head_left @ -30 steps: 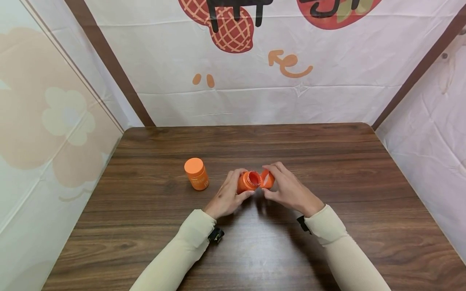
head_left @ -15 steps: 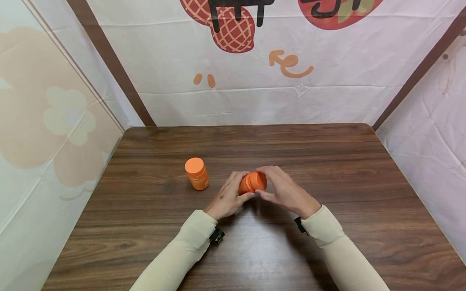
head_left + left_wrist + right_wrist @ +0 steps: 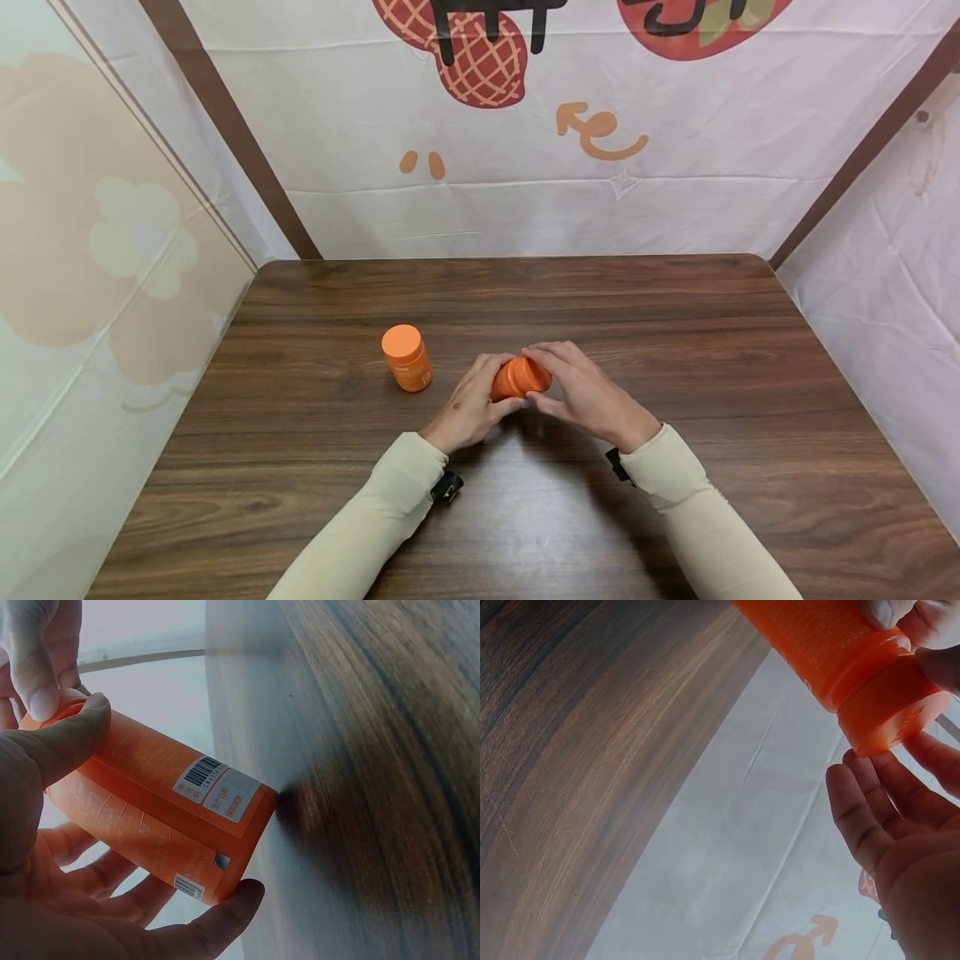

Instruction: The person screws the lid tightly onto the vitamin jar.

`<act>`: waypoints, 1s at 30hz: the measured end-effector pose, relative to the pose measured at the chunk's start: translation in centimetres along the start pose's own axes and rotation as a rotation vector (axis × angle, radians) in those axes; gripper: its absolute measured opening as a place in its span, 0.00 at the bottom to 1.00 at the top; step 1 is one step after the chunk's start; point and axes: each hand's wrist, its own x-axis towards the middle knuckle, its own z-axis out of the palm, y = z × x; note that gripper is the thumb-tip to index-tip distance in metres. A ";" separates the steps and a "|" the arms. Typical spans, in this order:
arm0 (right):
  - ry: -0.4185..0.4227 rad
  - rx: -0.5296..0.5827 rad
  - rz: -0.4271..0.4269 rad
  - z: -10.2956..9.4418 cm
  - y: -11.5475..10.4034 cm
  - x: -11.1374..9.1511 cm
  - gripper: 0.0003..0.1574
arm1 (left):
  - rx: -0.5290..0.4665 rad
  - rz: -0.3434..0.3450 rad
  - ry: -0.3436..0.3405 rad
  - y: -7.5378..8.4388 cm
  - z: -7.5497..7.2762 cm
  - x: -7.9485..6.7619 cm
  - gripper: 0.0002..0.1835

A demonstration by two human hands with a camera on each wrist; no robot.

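My left hand grips an orange jar round its body, thumb on the near side and fingers spread beneath. The jar is tilted, with its mouth end toward the right and its base low near the table in the left wrist view. An orange lid sits over the mouth. My right hand pinches that lid between thumb and fingers. White labels with barcodes show on the jar's side. To the left stands a second orange jar, upright with its lid on, touched by neither hand.
Both jars are at a brown wood-grain table. A white printed cloth hangs behind its far edge, and further cloths hang at the left and right sides.
One second ago the lid was apart from the jar, whose open mouth showed. My right hand has since moved left and brought the lid onto the mouth. The left hand has hardly moved.
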 end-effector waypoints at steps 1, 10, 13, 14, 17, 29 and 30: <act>-0.002 0.000 -0.001 0.0 0.0 0.0 0.35 | -0.001 0.000 0.001 0.0 0.0 0.0 0.30; -0.023 0.038 -0.001 -0.2 0.2 0.1 0.34 | 0.001 -0.007 -0.005 0.0 0.1 0.1 0.30; -0.019 0.036 -0.010 -0.1 0.4 0.1 0.34 | 0.003 -0.009 -0.004 0.0 0.0 0.1 0.30; -0.018 0.035 -0.013 -0.1 0.4 0.1 0.34 | 0.004 -0.010 -0.003 0.0 0.0 0.1 0.30; -0.016 0.030 -0.022 -0.2 0.5 0.0 0.34 | 0.007 -0.009 -0.001 0.1 0.0 0.1 0.30; -0.039 -0.018 0.008 -0.3 0.1 0.3 0.33 | 0.008 -0.019 -0.015 0.2 0.1 0.1 0.30; -0.034 -0.027 0.019 -0.3 0.1 0.3 0.34 | 0.006 -0.019 -0.015 0.2 0.1 0.1 0.30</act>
